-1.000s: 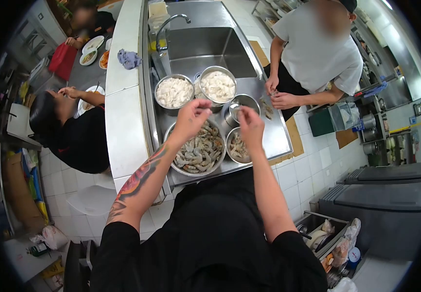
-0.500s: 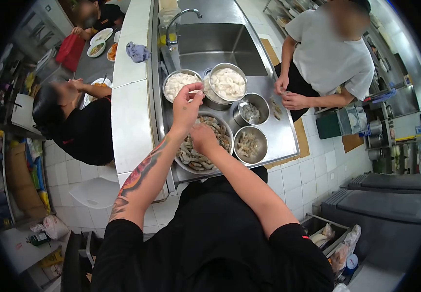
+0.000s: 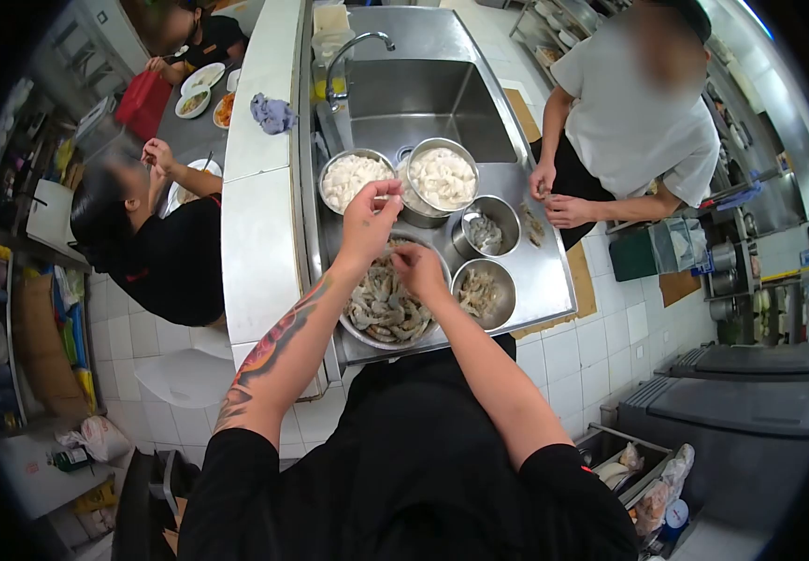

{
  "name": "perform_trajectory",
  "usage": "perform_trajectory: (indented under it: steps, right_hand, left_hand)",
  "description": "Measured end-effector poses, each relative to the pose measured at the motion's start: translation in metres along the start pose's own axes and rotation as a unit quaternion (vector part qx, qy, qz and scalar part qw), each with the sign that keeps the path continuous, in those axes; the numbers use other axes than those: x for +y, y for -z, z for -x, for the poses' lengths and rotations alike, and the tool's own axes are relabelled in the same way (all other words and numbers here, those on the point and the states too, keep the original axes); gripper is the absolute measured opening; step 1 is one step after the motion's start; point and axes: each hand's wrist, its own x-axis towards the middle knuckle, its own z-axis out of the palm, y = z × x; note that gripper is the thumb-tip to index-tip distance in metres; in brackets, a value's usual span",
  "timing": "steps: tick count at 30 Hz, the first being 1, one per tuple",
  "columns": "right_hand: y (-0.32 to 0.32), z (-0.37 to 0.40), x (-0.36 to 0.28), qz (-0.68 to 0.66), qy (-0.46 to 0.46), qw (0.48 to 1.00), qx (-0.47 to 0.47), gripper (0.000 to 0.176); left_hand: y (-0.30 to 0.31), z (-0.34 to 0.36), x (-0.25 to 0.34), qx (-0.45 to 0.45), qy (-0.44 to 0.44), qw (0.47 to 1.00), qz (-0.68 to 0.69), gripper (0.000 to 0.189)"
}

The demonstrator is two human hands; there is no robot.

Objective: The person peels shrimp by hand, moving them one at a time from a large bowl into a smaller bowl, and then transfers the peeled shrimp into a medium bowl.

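A large metal bowl of unpeeled shrimp (image 3: 384, 304) lies under my two hands. My left hand (image 3: 371, 215) is raised over the bowl's far side, thumb and fingers pinched together; what they hold is too small to make out. Just right of it, over the shrimp, my right hand (image 3: 415, 267) has its fingers curled together, their contents hidden. Beyond are a bowl of pale peeled shrimp (image 3: 353, 178) and another such bowl (image 3: 442, 178), which rests on a container. To the right stand a bowl with grey shrimp (image 3: 485, 232) and a bowl with shells (image 3: 481, 294).
A steel sink (image 3: 423, 103) with a faucet (image 3: 357, 41) lies beyond the bowls. A purple cloth (image 3: 272, 114) sits on the white tiled ledge (image 3: 259, 201). A co-worker (image 3: 629, 122) handles something small at the right. Two people sit at a table with plates on the left.
My right hand has lifted from the shrimp and moved nearer my left hand, which stays raised and pinched. The view has shifted slightly. The seated person at left has raised a hand.
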Motion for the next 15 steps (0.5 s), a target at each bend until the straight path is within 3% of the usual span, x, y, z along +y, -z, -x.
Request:
perform_trajectory:
  steps: [1, 3, 5, 7, 10, 12, 15]
  right_hand:
    - [0.009, -0.001, 0.001, -0.036, -0.089, 0.995, -0.030, 0.028]
    - [0.023, 0.003, 0.008, -0.073, -0.084, 0.994, 0.018, 0.030]
    - [0.047, 0.008, -0.006, -0.067, -0.116, 0.989, 0.057, 0.030]
    - [0.054, 0.014, -0.012, -0.083, -0.085, 0.988, 0.097, 0.028]
    - [0.063, 0.019, -0.032, -0.073, -0.004, 0.985, 0.154, 0.018]
    - [0.063, 0.020, -0.041, -0.070, 0.001, 0.987, 0.142, 0.017]
    - [0.057, 0.025, -0.053, -0.067, 0.004, 0.990, 0.123, 0.015]
  left_hand:
    - [0.001, 0.000, -0.005, -0.004, -0.003, 1.000, 0.002, 0.028]
    - [0.005, -0.001, -0.014, -0.034, -0.030, 0.989, -0.140, 0.025]
    - [0.007, 0.003, -0.016, -0.057, -0.039, 0.984, -0.163, 0.027]
    - [0.008, 0.013, -0.007, -0.138, 0.005, 0.947, -0.289, 0.031]
    - [-0.002, 0.019, -0.007, -0.159, -0.012, 0.938, -0.308, 0.032]
    - [-0.004, 0.020, -0.008, -0.160, -0.045, 0.930, -0.326, 0.031]
    - [-0.003, 0.020, -0.018, -0.173, -0.026, 0.931, -0.321, 0.028]
